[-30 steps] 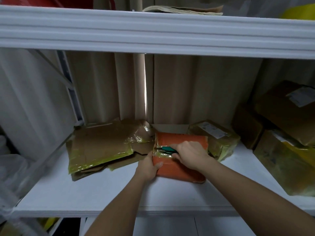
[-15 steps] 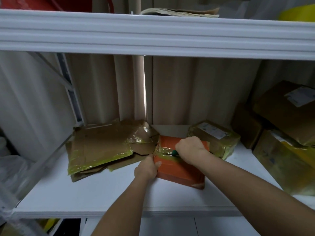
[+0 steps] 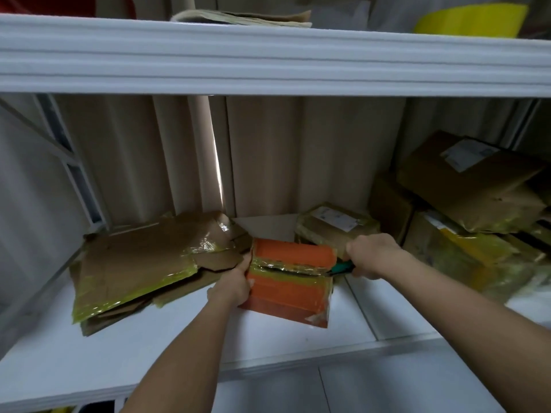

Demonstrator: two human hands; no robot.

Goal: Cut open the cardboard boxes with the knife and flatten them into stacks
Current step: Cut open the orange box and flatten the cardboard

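While the left hand [image 3: 231, 286] grips the left edge of the orange taped cardboard box [image 3: 290, 281] on the white shelf [image 3: 149, 347], the right hand [image 3: 371, 256] holds its fingers clamped on the green-handled knife [image 3: 341, 267] at the box's right end. Flattened brown cardboard sheets [image 3: 143, 263] lie stacked just left of the box.

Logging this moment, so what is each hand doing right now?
Left hand: grips the orange box at its left side.
Right hand: holds the green-handled knife.
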